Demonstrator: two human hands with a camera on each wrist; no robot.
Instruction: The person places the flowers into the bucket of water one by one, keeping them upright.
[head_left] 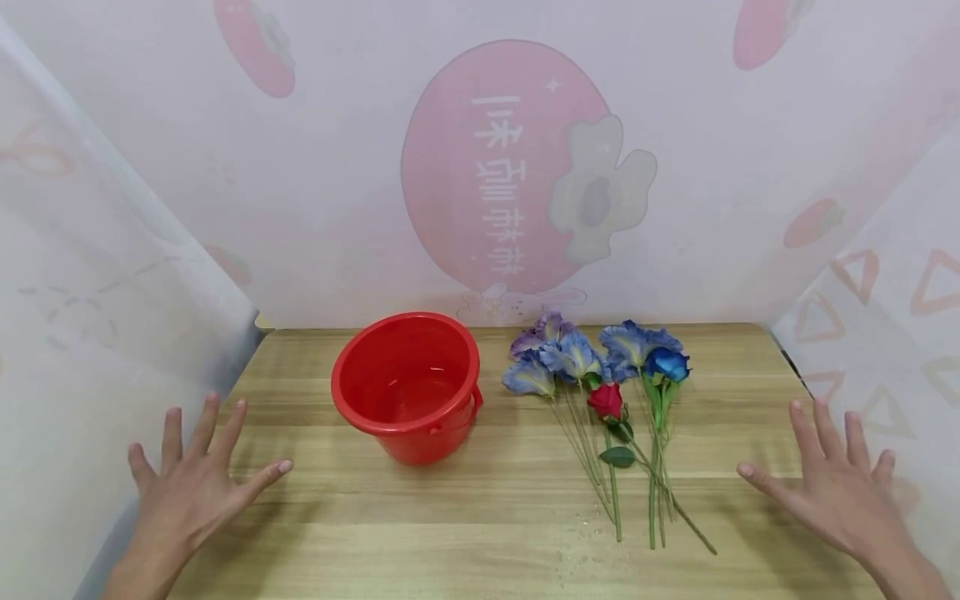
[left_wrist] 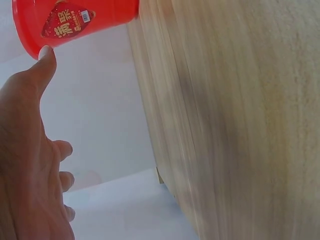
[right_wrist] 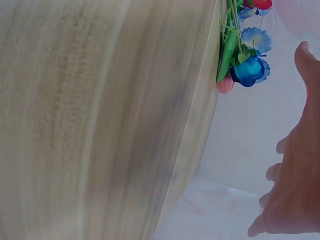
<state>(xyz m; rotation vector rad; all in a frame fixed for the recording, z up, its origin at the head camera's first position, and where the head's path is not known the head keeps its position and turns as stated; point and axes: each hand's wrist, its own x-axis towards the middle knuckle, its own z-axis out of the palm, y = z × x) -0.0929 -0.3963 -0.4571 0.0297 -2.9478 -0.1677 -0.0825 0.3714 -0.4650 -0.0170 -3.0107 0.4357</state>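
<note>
Over the left side of the table, my left hand is spread with fingers straight and holds nothing. Nearest to it stands a red plastic bucket, upright, its inside bare; a label shows on its side in the left wrist view. My right hand, also spread and holding nothing, hovers at the right. Between bucket and right hand lie artificial flowers: blue-violet irises, a red rose and a blue rose. Their stems overlap and point toward me. A pink bud shows in the right wrist view.
The wooden table is walled by printed white sheets at the back and both sides. Small clear droplets or specks lie near the stem ends. The bucket's handle hangs at its right side.
</note>
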